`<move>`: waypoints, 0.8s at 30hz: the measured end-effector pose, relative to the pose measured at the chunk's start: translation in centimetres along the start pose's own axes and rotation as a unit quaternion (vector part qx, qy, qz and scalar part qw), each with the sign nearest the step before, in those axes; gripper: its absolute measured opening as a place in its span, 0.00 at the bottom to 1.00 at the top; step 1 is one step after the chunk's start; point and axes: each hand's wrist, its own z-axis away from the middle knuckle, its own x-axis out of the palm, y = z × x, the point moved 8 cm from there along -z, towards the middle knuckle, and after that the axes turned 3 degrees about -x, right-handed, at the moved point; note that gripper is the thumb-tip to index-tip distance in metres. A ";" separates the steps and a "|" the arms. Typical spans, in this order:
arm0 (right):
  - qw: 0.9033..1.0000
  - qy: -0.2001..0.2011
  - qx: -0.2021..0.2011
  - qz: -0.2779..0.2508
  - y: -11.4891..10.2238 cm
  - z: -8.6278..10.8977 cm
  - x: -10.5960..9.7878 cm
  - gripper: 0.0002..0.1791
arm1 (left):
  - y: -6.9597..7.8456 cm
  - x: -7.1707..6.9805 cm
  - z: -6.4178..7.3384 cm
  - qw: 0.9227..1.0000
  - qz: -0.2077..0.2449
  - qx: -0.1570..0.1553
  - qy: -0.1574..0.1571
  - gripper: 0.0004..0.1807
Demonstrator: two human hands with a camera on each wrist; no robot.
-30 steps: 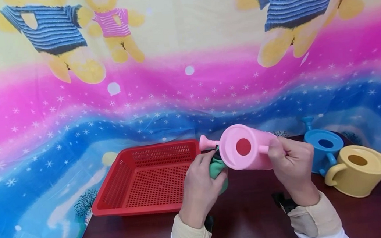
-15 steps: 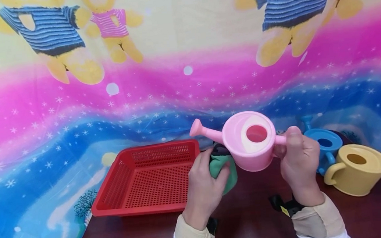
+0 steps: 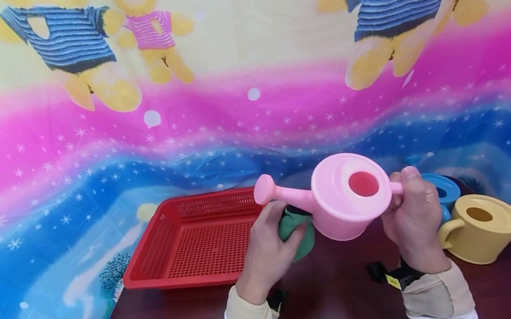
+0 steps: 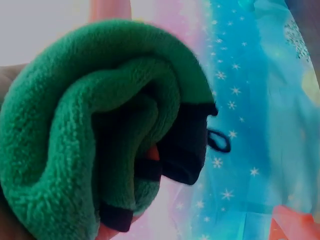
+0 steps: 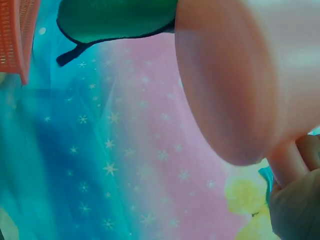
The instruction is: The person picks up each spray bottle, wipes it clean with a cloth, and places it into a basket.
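My right hand (image 3: 417, 217) grips the handle of a pink toy watering can (image 3: 344, 197), which is held above the table with its spout pointing left. My left hand (image 3: 268, 252) holds a folded green cloth (image 3: 303, 242) close to the left side of the can, just under the spout. In the left wrist view the cloth (image 4: 90, 100) is fuzzy, bunched in layers, with black edging and a small hanging loop. The right wrist view shows the can's body (image 5: 235, 85) large, beside the cloth (image 5: 115, 20). The cloth hides part of the left fingers.
A red perforated plastic basket (image 3: 150, 241) stands on the dark table (image 3: 137, 316) at the left. On the right are a yellow watering can (image 3: 483, 237) and a blue watering can (image 3: 448, 185), partly behind my right hand. A patterned curtain (image 3: 235, 121) hangs behind.
The pink can turned from lying tipped, its top facing me, to more upright with the top opening upward. My right hand moved right. The cloth came away from the can's front.
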 end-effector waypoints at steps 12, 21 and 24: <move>0.998 -0.018 0.048 0.024 0.2 -0.6 -0.7 0.32 | 0.1 0.2 0.1 0.997 0.061 0.006 -0.055 0.24; 0.996 0.000 0.062 0.062 0.3 -0.7 -1.4 0.31 | 0.9 -0.7 0.1 0.994 0.098 0.049 -0.014 0.30; 0.996 0.005 0.066 0.060 0.3 -0.7 -1.6 0.30 | 1.2 -1.3 0.1 0.991 0.112 0.072 0.008 0.28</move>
